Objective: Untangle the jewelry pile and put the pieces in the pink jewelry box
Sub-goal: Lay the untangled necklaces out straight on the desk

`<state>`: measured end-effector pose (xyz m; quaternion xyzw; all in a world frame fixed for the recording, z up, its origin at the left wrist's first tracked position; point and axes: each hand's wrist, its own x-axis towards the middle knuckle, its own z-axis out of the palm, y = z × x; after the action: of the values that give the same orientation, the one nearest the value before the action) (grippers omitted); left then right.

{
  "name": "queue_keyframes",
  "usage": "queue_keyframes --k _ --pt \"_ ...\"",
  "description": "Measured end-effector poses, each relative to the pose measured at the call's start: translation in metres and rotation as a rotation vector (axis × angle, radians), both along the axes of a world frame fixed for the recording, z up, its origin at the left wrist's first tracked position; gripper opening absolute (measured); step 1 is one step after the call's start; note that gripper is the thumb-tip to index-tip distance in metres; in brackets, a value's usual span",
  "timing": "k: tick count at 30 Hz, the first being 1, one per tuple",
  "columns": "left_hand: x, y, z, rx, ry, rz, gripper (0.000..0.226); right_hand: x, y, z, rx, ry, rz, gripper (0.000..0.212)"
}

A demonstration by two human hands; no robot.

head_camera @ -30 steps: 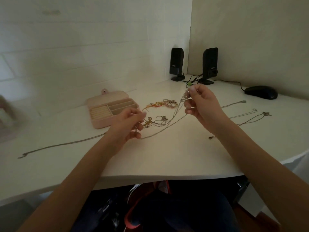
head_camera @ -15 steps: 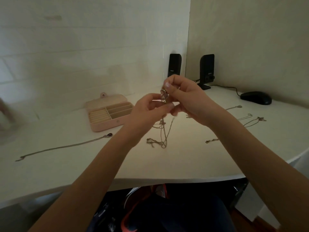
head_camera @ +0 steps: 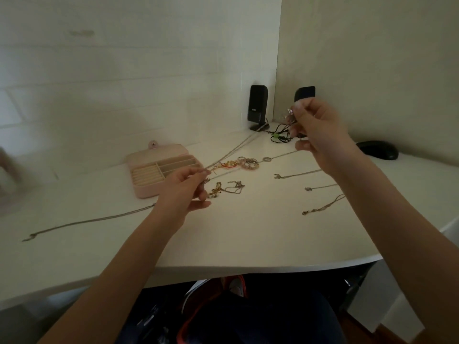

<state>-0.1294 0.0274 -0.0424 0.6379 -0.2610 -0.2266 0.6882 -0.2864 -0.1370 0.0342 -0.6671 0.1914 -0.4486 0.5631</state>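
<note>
A: The left hand (head_camera: pixel 185 187) pinches one end of a thin silver chain (head_camera: pixel 233 151); the right hand (head_camera: pixel 315 131) pinches the other, raised near the black speakers (head_camera: pixel 258 105). Pull harder and, I think, it snags the small gold tangle (head_camera: pixel 224 188) lying just beside the left fingers.

B: And the open pink jewelry box (head_camera: pixel 159 170)?

A: On the white desk (head_camera: pixel 248 232), left of the pile, seemingly empty. The chain blurs mid-span; the right hand hides its clasp.
</note>
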Motion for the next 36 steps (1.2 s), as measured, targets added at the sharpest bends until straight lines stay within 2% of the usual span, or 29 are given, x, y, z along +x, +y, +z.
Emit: queue_keyframes --k 5,11,16,21,28,31,36 --pt "0.006 0.012 -0.008 -0.008 -0.003 -0.034 0.007 0.005 -0.004 -0.024 0.078 0.089 -0.074 0.02" --pt "0.016 0.035 -0.01 -0.099 0.067 -0.04 0.014 0.003 -0.006 -0.056 0.174 0.132 -0.091 0.016" --pt "0.024 0.046 -0.014 0.001 -0.159 0.059 0.008 0.002 -0.006 -0.069 0.306 0.062 -0.093 0.019" --pt "0.027 0.051 -0.017 0.075 -0.24 -0.011 0.01 0.0 -0.005 -0.065 0.339 0.029 -0.068 0.017" --pt "0.025 0.054 -0.018 0.281 -0.476 -0.102 0.019 -0.002 -0.001 -0.045 0.313 -0.003 0.043 0.024" --pt "0.029 0.054 -0.02 0.294 -0.455 -0.124 0.026 -0.003 0.0 -0.042 0.294 0.007 0.075 0.027" --pt "0.024 0.048 -0.02 0.083 -0.219 -0.108 0.031 -0.003 0.003 -0.048 0.326 0.008 0.044 0.025"
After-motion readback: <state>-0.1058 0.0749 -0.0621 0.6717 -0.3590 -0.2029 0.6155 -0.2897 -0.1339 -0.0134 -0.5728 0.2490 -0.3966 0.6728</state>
